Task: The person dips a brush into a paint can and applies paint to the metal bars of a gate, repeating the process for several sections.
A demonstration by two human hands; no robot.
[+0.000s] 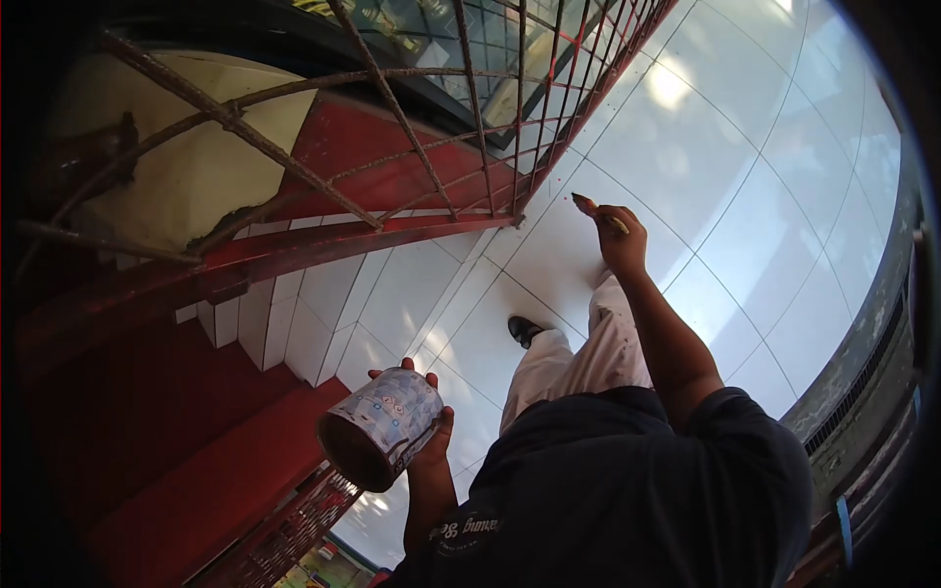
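Observation:
My left hand (434,431) is wrapped round a round paint can (390,416) with a pale patterned label. The can leans, with a dark round end toward the lower left; its contents do not show. My right hand (623,238) is closed on a small paintbrush (584,204), whose dark tip points to the upper left, near the end of the red metal grille (520,147). Between the brush tip and the grille there is a visible gap. Small red specks lie on the tiles close to the tip.
White floor tiles (725,186) stretch along the right. Rusty bars cross the upper left over a red ledge (392,147) and a cream panel (216,127). White tiled steps (328,294) and a red surface (196,431) lie at left. A dark shoe (524,330) shows below.

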